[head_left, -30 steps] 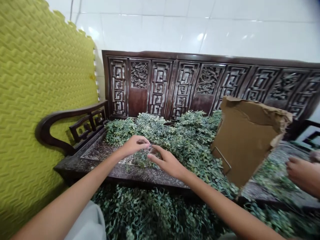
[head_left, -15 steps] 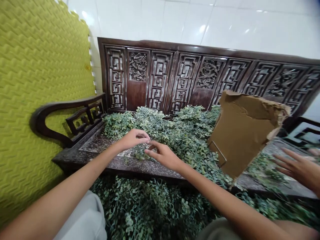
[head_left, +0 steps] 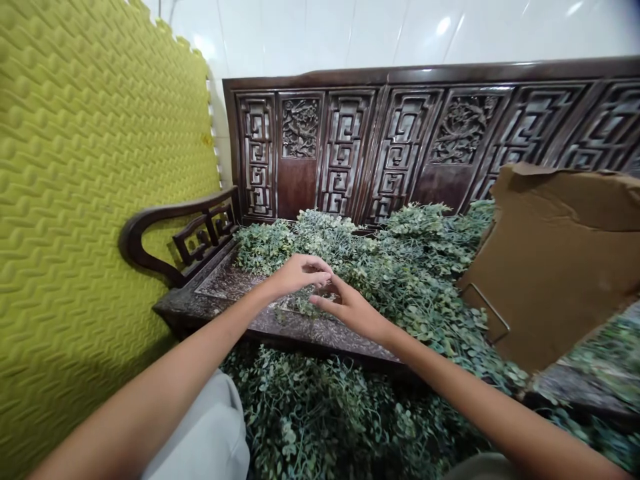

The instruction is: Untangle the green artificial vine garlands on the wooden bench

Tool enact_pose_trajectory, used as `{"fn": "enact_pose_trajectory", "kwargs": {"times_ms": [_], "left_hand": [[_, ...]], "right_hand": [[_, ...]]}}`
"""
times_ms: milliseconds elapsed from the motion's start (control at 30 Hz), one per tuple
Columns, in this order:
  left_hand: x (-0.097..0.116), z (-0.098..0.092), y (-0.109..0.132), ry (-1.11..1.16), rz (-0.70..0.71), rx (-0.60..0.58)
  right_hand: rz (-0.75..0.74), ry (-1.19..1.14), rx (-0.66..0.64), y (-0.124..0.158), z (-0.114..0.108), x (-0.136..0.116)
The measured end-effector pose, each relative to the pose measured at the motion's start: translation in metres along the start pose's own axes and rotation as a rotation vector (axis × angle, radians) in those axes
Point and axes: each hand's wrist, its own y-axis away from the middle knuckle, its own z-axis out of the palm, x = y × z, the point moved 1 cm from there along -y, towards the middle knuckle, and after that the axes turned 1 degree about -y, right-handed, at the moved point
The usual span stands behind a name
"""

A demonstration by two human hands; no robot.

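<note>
Artificial leafy sprig (head_left: 305,305) on the seat of the carved wooden bench (head_left: 225,283), between our hands: left hand (head_left: 300,275) with fingers curled, right hand (head_left: 353,310) with fingers extended; we cannot tell whether they pinch it.

Nothing to read here, folks: I check the carved wooden bench back (head_left: 400,140) and the torn cardboard sheet (head_left: 560,267), and neither shows any letters, numbers or brand.

On my feed, the bare left hand (head_left: 300,277) and right hand (head_left: 353,310) end long, bare forearms. A pale grey trouser leg (head_left: 200,433) shows at lower left, and darker grey-green cloth (head_left: 475,468) at the bottom edge.
</note>
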Motion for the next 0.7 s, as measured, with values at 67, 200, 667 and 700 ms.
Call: {"fn": "enact_pose_trajectory", "kwargs": {"times_ms": [67, 200, 667, 700], "left_hand": [[0.0, 0.002, -0.001, 0.086, 0.006, 0.044], [-0.006, 0.004, -0.005, 0.227, -0.036, 0.253], [0.001, -0.004, -0.003, 0.391, -0.212, 0.321], [0.0, -0.004, -0.001, 0.386, -0.223, 0.313]], "right_hand": [[-0.013, 0.064, -0.01, -0.003, -0.001, -0.002], [-0.106, 0.318, -0.024, -0.002, -0.003, -0.017], [0.02, 0.361, 0.146, 0.01, -0.035, -0.006], [0.03, 0.36, 0.155, 0.011, -0.037, -0.004]]}}
